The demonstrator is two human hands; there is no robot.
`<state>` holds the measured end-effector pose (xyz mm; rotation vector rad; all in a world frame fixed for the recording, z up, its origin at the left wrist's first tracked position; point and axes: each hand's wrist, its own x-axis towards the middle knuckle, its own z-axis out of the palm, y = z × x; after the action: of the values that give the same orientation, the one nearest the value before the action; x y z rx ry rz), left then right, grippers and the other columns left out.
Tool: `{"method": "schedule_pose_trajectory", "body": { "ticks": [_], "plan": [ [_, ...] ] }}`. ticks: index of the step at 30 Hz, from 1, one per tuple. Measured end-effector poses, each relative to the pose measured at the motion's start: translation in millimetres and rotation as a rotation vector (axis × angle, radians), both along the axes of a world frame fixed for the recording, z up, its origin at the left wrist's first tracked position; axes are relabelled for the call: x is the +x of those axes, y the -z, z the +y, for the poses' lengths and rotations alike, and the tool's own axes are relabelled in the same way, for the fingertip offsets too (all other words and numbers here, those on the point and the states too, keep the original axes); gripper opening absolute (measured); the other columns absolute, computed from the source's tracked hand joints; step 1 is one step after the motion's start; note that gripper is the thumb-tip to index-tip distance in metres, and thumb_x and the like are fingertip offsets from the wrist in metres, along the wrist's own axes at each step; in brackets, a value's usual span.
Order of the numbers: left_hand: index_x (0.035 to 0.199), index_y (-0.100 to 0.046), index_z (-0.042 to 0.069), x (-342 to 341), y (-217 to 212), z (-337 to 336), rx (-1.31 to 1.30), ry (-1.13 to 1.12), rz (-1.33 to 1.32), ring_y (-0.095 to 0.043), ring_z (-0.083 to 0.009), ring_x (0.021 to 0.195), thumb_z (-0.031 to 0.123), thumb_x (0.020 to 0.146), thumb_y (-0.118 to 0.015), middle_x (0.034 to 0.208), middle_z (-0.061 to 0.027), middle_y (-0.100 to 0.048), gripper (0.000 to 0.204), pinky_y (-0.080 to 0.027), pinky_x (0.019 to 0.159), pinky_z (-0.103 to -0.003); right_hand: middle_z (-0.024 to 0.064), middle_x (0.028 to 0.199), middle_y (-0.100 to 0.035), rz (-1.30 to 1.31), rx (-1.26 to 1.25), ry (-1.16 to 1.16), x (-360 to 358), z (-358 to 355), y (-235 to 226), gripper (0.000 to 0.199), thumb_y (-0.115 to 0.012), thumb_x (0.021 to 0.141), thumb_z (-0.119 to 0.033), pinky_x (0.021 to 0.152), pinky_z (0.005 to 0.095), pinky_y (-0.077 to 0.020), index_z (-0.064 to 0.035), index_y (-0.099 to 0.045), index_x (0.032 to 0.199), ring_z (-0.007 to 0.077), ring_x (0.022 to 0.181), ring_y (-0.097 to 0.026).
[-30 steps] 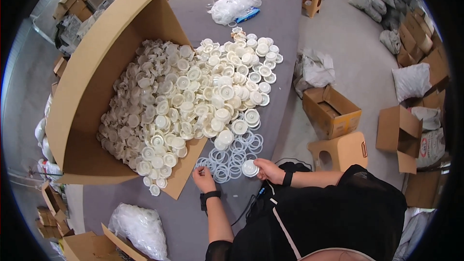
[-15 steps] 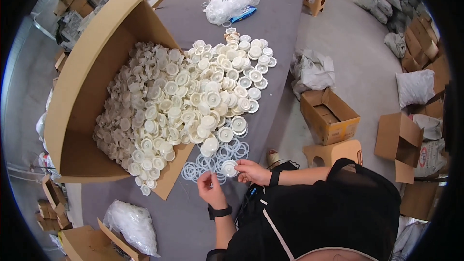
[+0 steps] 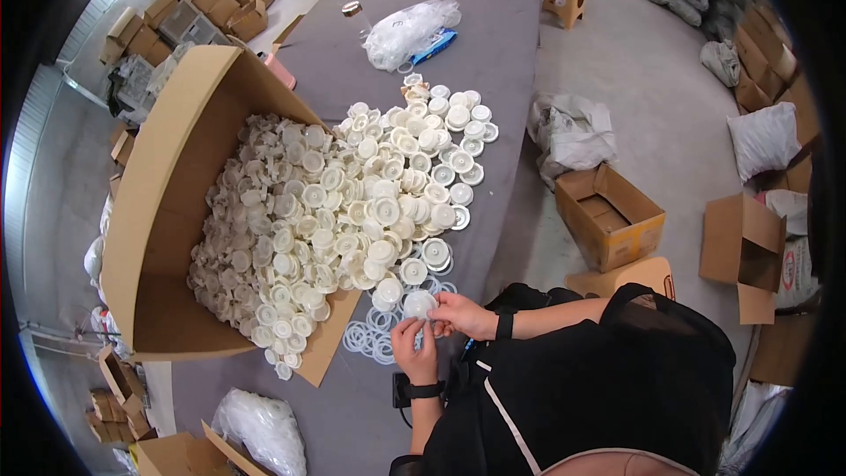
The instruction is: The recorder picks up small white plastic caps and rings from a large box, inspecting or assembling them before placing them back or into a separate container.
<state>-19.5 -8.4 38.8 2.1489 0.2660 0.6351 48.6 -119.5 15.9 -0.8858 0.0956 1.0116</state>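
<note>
Far L, low: small open box (image 3: 172, 454). Above it, big box (image 3: 123, 256) lies on its side on the grey tabletop (image 3: 339, 410), mouth toward R, white caps (image 3: 308, 211) spilling out in a heap. Clear bag (image 3: 262, 430) nr the tabletop's L edge, below big box. Cardboard flap (image 3: 328, 348) sticks out under the heap. Next R, clear rings (image 3: 372, 348) in a loose cluster, just beyond your hands. Your L hand (image 3: 414, 354): fingers bent, nearly closed at the near edge of a single cap (image 3: 419, 304); can't tell if they grip it. That cap's held up over the rings, approx. level w/ the heap's near end. Your R hand (image 3: 467, 316): fingers pinched on its R edge. Further R, on floor: grey-white sack (image 3: 577, 132), open carton (image 3: 608, 216), tan stool (image 3: 630, 275), partly hidden by your sleeve.
</note>
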Motion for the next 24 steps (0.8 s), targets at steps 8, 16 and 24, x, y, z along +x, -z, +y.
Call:
{"method": "schedule_pose_trajectory", "body": {
  "ticks": [8,16,24],
  "plan": [
    [0.094,-0.045,0.001,-7,7,13,-0.905,-0.186,-0.016,-0.047,-0.0124,0.078,-0.002,0.072,-0.057,0.088,-0.0056,-0.048,0.026,-0.042,0.065,-0.023,0.0006,0.056,-0.050,-0.137,-0.052,0.117,-14,28,-6,0.016,-0.052,0.076,-0.015,0.041,0.0182,-0.0370,-0.0069,-0.047,0.089,0.0071,0.047,-0.049],
    [0.097,-0.048,0.002,-39,20,56,-1.346,-0.133,0.155,-0.049,-0.0147,0.066,0.003,0.076,-0.056,0.077,-0.0056,-0.052,0.022,-0.041,0.055,-0.023,-0.0022,0.064,-0.048,-0.223,-0.062,0.045,-35,54,-4,0.018,-0.052,0.079,-0.017,0.047,0.0165,-0.0367,-0.0073,-0.045,0.092,0.0041,0.054,-0.048],
    [0.084,-0.051,0.002,-48,34,49,-1.402,-0.092,0.169,-0.048,-0.0150,0.068,0.006,0.080,-0.049,0.074,-0.0056,-0.051,0.006,-0.041,0.063,-0.027,-0.0020,0.064,-0.049,-0.255,-0.108,0.038,-44,66,5,0.027,-0.055,0.077,-0.016,0.041,0.0161,-0.0353,-0.0057,-0.044,0.098,0.0042,0.049,-0.047]
  ]
}}
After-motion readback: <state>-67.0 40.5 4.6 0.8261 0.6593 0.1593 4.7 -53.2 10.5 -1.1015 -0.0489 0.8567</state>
